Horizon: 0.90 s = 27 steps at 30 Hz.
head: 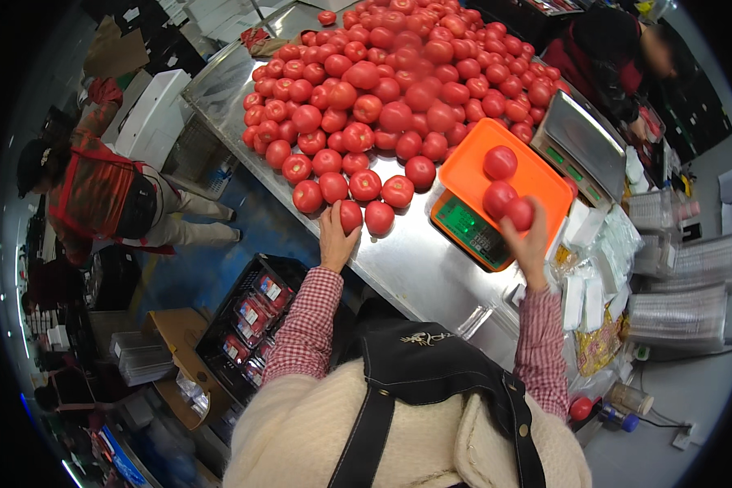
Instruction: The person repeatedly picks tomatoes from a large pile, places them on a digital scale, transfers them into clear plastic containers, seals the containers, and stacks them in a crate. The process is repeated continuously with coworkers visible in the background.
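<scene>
My left hand (337,241) is closed around a red tomato (351,216) at the near edge of the metal table (396,268). Another tomato (379,218) sits just right of it, at the front of a large tomato heap (366,110). My right hand (529,238) has its fingers on a tomato (520,213) over the orange tray (463,168) of a digital scale (473,229). Two more tomatoes lie on that tray, one (499,199) against the tomato in my hand and one (500,163) farther back. The scale's green display is lit.
A second scale (582,137) with a metal plate stands at the right. Plastic packaging (592,293) and stacked clear trays (677,317) lie beyond my right arm. A black crate (253,323) of packed punnets stands below left. Two people (116,195) (610,67) are nearby.
</scene>
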Available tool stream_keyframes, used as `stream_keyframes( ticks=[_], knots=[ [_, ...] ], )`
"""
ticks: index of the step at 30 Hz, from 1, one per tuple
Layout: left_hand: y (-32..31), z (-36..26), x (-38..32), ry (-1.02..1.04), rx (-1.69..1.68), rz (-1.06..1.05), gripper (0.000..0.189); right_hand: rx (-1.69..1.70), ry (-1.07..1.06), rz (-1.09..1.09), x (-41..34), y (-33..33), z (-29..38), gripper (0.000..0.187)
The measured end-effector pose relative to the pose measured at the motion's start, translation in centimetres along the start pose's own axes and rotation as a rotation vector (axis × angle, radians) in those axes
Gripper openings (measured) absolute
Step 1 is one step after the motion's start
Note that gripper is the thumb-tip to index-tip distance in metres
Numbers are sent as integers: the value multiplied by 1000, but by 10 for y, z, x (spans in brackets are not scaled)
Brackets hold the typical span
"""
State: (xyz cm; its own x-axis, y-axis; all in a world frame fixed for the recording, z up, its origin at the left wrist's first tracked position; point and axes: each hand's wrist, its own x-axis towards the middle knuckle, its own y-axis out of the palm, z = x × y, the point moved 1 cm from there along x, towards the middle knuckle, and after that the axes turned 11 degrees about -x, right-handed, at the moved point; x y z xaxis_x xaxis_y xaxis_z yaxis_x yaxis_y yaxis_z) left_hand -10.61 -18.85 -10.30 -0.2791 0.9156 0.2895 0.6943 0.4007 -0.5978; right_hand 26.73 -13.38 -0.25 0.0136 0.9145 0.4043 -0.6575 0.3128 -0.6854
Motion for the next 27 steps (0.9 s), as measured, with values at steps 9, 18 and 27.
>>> stream_keyframes(
  ticks=[9,18,27],
  knots=[
    [-36,11,36,-89,33,36,48,9,-211,508,-70,112,59,55],
    [-61,78,128,-344,-105,-222,65,-169,-263,543,-77,136,65,59],
    [-59,100,130,-403,-85,-101,58,-86,-311,256,-9,165,97,40]
  ],
)
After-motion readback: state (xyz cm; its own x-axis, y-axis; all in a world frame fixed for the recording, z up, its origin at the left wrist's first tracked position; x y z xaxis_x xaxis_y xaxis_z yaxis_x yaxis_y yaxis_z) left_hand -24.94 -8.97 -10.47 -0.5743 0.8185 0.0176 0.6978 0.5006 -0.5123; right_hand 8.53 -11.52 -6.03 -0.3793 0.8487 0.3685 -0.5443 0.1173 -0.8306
